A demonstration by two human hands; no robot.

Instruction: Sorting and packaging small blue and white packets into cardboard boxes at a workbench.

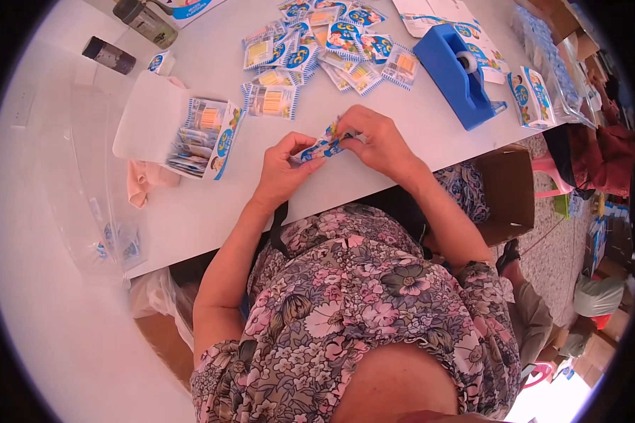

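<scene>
Between my two hands, just above the table's near edge, is a small blue-and-white printed packet point(321, 149). My left hand point(287, 163) pinches its left end between thumb and fingers. At its right end, my right hand point(378, 141) is closed on it, the fingers bent over the top. Whether the piece is a sachet or a folded carton is hard to make out. Left of my hands, an open white carton point(231, 141) holds a row of similar sachets. Beyond my hands lies a loose heap of clear-and-blue sachets point(345, 37), with one sachet point(271, 101) nearest the carton.
A blue tape dispenser point(450, 74) stands on the right, beside a small printed box point(530, 97) and flat printed cardboard point(430, 15). Two dark-capped bottles point(147, 22) are at the far left. A pink cloth point(148, 180) lies by the carton; a cardboard box point(506, 190) sits below the table.
</scene>
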